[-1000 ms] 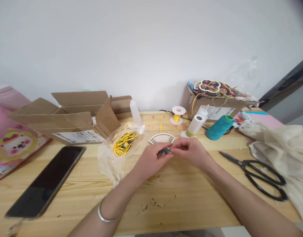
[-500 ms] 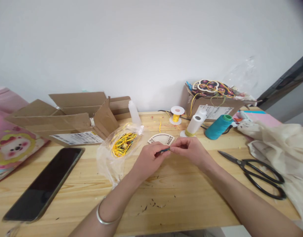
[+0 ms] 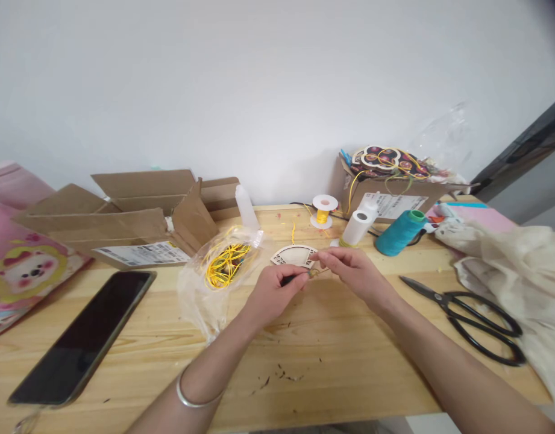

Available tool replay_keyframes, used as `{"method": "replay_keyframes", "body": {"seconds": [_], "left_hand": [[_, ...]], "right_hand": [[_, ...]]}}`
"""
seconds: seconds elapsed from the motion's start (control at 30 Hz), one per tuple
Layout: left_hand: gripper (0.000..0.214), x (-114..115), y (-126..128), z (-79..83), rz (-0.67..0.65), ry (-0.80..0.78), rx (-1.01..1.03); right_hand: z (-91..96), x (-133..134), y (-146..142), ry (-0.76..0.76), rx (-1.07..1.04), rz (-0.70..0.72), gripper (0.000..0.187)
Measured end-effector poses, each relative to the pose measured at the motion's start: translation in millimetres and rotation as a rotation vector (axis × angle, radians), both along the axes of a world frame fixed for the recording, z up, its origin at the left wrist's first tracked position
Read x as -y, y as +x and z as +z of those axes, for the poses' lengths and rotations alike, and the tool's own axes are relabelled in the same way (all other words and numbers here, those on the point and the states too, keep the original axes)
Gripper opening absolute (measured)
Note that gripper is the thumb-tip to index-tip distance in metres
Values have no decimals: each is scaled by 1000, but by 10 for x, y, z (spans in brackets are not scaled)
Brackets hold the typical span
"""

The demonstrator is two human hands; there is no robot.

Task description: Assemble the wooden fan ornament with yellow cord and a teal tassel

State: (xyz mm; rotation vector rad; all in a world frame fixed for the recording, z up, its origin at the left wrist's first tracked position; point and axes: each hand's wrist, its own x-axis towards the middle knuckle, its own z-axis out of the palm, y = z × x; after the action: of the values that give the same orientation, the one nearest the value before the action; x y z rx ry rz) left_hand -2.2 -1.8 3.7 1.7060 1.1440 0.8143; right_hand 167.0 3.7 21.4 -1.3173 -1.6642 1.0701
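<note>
My left hand is closed in a pinch around a small dark piece, mostly hidden by the thumb and fingers. Thin yellowish strands stick out from its tip toward my right hand. The right thumb and forefinger are drawn close together beside these strands; what lies between them is too small to tell. Just behind both hands, a fan-shaped pale wooden frame with cut-out corners lies flat, a short yellow cord running from its top.
Left are a clear bag of yellow cord, an open cardboard box and a phone. A yellow thread spool, white spool and teal thread cone stand behind. Black-handled scissors and cream cloth lie right.
My right hand has moved slightly right, away from the left fingertips, and thin strands now show between the hands. The left hand keeps its pinch on the dark piece.
</note>
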Motion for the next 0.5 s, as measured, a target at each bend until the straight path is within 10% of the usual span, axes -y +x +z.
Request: {"method": "replay_keyframes", "body": {"seconds": [0.5], "left_hand": [[23,-18,10,1,73,-275,235]], "right_hand": [[-33,37,2,347,246,27,17]]}}
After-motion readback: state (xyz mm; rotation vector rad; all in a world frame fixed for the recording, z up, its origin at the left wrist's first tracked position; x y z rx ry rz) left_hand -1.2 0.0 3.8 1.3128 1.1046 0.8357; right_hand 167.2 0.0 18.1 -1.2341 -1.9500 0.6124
